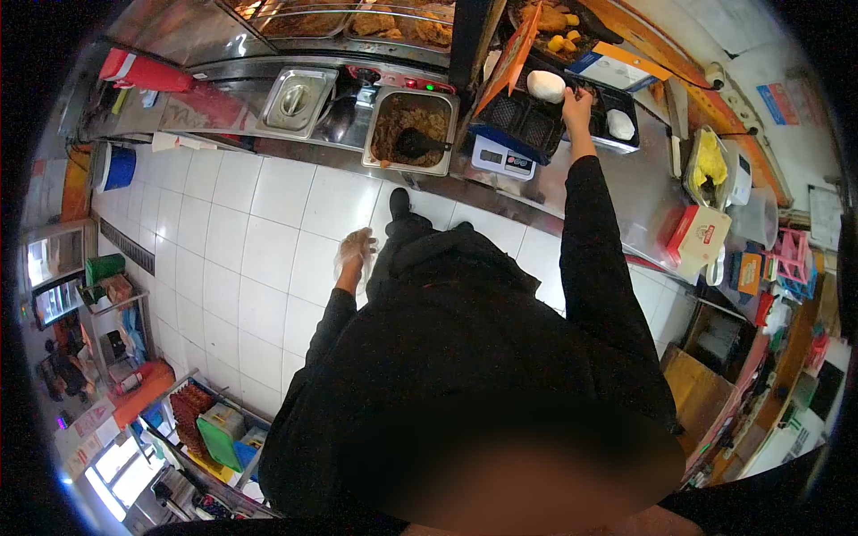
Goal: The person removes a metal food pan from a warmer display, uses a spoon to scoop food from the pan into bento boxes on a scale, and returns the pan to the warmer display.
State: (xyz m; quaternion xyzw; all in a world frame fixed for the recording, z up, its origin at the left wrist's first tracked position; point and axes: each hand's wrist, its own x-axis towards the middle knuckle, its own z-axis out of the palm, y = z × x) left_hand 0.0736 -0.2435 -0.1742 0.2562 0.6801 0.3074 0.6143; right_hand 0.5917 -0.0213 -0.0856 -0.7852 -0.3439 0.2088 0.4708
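My left hand [355,254], in a clear plastic glove, hangs over the tiled floor beside my body, its fingers loosely apart with nothing visible in them. My bare right hand [578,109] reaches over the counter to a black plastic crate [533,128], its fingers bent together; what they hold, if anything, is hidden. Just left of it sits a rounded white bundle [546,86]. Another white bundle [619,125] lies to the right in a second black tray [636,109]. A digital scale [502,158] stands below the crate.
A steel pan of brown cooked food [386,130] holds a black ladle [418,143]. Left of it is a lidded steel pan [299,102]. A red-and-cream box [700,238] and a container with something yellow [710,161] stand on the right counter [631,192].
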